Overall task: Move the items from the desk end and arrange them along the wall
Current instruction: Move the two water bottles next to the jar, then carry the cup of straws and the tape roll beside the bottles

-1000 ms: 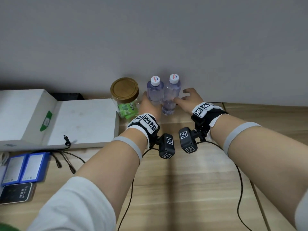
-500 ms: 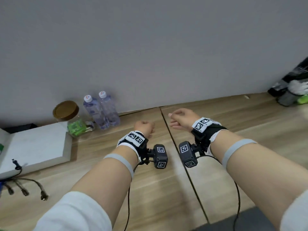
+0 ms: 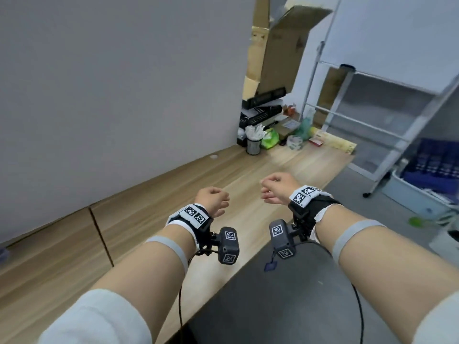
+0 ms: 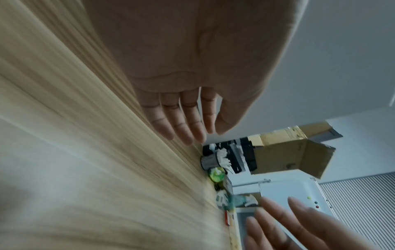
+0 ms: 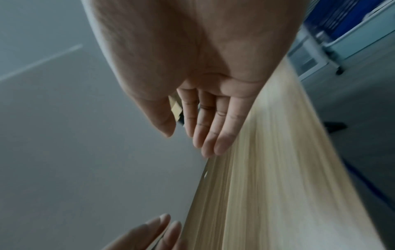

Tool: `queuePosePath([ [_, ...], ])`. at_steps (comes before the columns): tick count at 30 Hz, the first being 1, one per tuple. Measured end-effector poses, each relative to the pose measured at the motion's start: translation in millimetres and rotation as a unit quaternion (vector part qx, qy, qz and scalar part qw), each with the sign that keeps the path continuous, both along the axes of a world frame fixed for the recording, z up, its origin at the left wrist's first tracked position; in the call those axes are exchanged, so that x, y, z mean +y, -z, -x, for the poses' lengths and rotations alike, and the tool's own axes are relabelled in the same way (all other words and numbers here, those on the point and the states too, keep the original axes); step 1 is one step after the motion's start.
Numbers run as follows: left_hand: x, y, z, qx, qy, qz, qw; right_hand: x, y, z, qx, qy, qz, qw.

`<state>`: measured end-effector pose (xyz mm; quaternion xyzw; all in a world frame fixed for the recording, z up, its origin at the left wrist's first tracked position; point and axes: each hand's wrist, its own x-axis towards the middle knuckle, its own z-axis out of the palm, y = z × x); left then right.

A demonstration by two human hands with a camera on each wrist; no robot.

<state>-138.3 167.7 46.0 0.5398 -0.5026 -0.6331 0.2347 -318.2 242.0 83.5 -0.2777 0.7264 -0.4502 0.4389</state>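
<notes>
- Grey chair back (image 3: 285, 294) sits nearest, low in the head view, under the 2 forearms.
- Left hand (image 3: 213, 199) and right hand (image 3: 277, 191) hang over the wooden worktop (image 3: 154, 219), fingers (image 4: 181, 128) loosely relaxed and holding nothing; 1 second ago both were on the 2 bottles by the wall.
- The view has swung right since then, so those bottles and the jar are out of sight, left standing at the wall.
- Far right, the remaining items cluster at the worktop end: a mesh cup (image 3: 253, 145), a green bag (image 3: 269, 140), small packets (image 3: 295, 142).
- Judgement: 1 placement is done, and the next fetch is starting.
</notes>
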Motion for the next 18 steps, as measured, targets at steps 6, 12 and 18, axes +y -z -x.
queuePosePath([
  [6, -7.4, -12.5, 98.8, 0.009, 0.032, 0.016, 0.999, 25.3, 4.7, 84.2, 0.004, 0.049, -0.001, 0.999],
  [12, -40.6, 1.0, 196.7, 0.024, 0.069, 0.004, 0.997, 6.1, 22.2, 161.3, 0.012, 0.042, -0.034, 0.998],
  [18, -111.9, 34.5, 281.7, 0.031, 0.047, -0.026, 0.998, -58.6, 42.8, 249.5, 0.043, 0.04, -0.083, 0.995],
])
